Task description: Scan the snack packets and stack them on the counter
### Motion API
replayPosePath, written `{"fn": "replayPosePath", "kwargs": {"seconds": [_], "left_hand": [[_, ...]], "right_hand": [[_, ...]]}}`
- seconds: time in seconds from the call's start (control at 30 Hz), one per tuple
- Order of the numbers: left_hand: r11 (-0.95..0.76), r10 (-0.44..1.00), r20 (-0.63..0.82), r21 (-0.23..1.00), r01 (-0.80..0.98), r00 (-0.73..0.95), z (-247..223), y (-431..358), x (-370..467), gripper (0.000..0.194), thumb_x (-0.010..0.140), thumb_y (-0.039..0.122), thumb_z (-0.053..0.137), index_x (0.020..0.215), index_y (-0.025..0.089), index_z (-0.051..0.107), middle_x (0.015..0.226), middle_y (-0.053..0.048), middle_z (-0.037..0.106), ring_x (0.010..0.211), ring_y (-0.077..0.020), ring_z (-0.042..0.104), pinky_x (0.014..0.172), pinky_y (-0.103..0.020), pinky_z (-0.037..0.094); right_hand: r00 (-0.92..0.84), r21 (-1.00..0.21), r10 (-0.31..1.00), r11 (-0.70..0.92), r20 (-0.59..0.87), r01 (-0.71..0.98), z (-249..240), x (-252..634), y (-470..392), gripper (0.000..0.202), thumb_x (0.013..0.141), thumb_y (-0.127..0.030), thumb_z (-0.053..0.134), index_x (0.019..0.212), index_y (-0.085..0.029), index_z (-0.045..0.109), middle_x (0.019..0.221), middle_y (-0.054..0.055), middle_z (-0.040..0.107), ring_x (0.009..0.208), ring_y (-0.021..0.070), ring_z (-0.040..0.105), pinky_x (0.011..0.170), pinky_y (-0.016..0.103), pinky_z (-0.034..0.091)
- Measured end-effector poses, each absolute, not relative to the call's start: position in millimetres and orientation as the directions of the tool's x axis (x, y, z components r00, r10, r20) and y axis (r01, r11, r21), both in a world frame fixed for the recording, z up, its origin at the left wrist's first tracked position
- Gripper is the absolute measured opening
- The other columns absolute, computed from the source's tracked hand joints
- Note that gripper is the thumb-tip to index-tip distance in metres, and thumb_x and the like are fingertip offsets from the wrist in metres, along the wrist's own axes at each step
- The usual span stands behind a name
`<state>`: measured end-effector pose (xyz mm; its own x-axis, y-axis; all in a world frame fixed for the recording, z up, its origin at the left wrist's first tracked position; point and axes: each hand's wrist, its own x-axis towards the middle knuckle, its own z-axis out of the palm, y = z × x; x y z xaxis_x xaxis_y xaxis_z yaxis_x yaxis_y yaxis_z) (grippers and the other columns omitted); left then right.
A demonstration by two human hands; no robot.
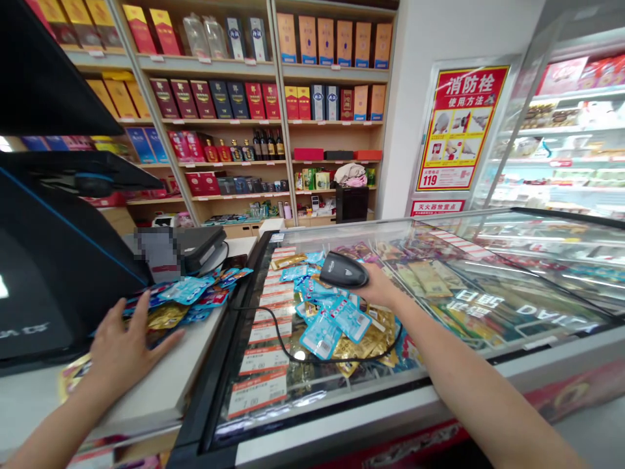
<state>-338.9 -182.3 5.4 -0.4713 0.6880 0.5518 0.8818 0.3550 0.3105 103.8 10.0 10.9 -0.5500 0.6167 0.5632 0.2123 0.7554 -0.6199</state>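
My right hand [378,286] is wrapped round a black barcode scanner [344,270], held over a heap of snack packets. Light blue packets [322,332] and gold packets [375,337] make up this heap on the freezer's glass top. A black cable [276,319] loops across the glass around the packets. On the left, my left hand [120,348] has its fingers spread at the near side of a second pile of packets [188,291], blue, gold and red, on the white counter [166,378]. A yellowish packet [71,378] lies partly hidden behind that hand.
A black checkout monitor [53,280] stands at the left, with a dark boxy device [200,244] behind the pile. Price labels [258,391] line the left side of the chest freezer [381,391]. Shelves of boxed bottles [219,98] rise behind; a lit display fridge [571,130] is at right.
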Motion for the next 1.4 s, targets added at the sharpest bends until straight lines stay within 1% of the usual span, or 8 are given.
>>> {"fn": "replayPosePath", "kwargs": {"seconds": [0.3,0.47,0.57,0.73,0.93,1.03,1.23,1.4], "left_hand": [[0.357,0.639,0.609,0.307,0.882,-0.47,20,-203,-324,0.093,0.072,0.069,0.051,0.156,0.041,0.022,0.166,-0.005,0.024,0.142,-0.0464,0.035,0.113,-0.064,0.03],[0.155,0.45,0.824,0.307,0.939,-0.344,30,-204,-293,0.069,0.073,0.063,0.056,0.136,0.032,0.054,0.141,-0.01,0.056,0.133,-0.0387,0.047,0.115,-0.054,0.032],[-0.071,0.524,0.821,0.309,0.948,-0.228,32,-185,-250,0.051,0.069,0.056,0.064,0.111,0.028,0.065,0.116,-0.01,0.067,0.114,-0.0338,0.06,0.106,-0.047,0.043],[-0.18,0.908,0.418,0.447,0.876,-0.027,34,-140,-154,0.038,0.078,0.054,0.058,0.097,0.024,0.069,0.099,-0.009,0.073,0.092,-0.0259,0.067,0.086,-0.037,0.05],[0.065,0.998,0.013,0.142,0.988,-0.067,44,-108,-96,0.055,0.068,0.061,0.069,0.102,0.018,0.067,0.098,-0.017,0.074,0.098,-0.0364,0.068,0.089,-0.045,0.045],[0.085,0.994,-0.076,0.124,0.989,-0.076,38,-103,-94,0.066,0.056,0.054,0.079,0.109,0.018,0.063,0.106,-0.019,0.073,0.103,-0.0376,0.068,0.085,-0.041,0.046],[0.073,0.997,-0.028,0.461,0.884,-0.068,24,-95,-115,0.047,0.057,0.037,0.076,0.098,0.02,0.064,0.087,-0.005,0.073,0.08,-0.0251,0.068,0.068,-0.031,0.045],[-0.03,0.992,0.09,0.851,0.524,-0.089,32,-94,-134,0.026,0.058,0.044,0.073,0.071,0.021,0.069,0.072,-0.003,0.07,0.074,-0.0234,0.064,0.068,-0.033,0.049]], "right_hand": [[-0.558,-0.614,0.612,0.759,0.561,0.216,10,106,13,0.03,0.075,-0.03,0.075,0.101,-0.014,0.075,0.094,0.004,0.078,0.091,0.0262,0.071,0.089,0.039,0.056],[-0.554,-0.621,0.601,0.763,0.576,0.182,12,106,11,0.032,0.076,-0.032,0.076,0.102,-0.014,0.075,0.099,0.006,0.078,0.094,0.0267,0.071,0.09,0.039,0.055],[-0.562,-0.624,0.6,0.76,0.57,0.18,12,106,12,0.032,0.075,-0.032,0.077,0.102,-0.015,0.075,0.098,0.005,0.078,0.094,0.0269,0.071,0.09,0.039,0.055],[-0.538,-0.62,0.613,0.759,0.578,0.198,9,106,16,0.032,0.075,-0.034,0.076,0.101,-0.015,0.076,0.095,0.005,0.078,0.09,0.0264,0.071,0.085,0.037,0.056],[-0.529,-0.558,0.61,0.781,0.59,0.279,7,109,22,0.024,0.071,-0.029,0.076,0.091,-0.015,0.075,0.087,0.004,0.077,0.081,0.0232,0.07,0.075,0.029,0.053],[-0.523,-0.525,0.596,0.797,0.609,0.298,7,109,24,0.018,0.07,-0.027,0.075,0.083,-0.015,0.073,0.079,0.003,0.075,0.074,0.0209,0.068,0.068,0.026,0.05],[-0.503,-0.548,0.637,0.767,0.585,0.334,6,111,26,0.026,0.069,-0.024,0.075,0.094,-0.016,0.074,0.085,0.002,0.077,0.082,0.0234,0.07,0.075,0.028,0.053],[-0.487,-0.541,0.636,0.769,0.599,0.34,6,114,26,0.027,0.07,-0.02,0.072,0.097,-0.016,0.074,0.088,0.003,0.077,0.085,0.0258,0.071,0.077,0.031,0.054]]}}
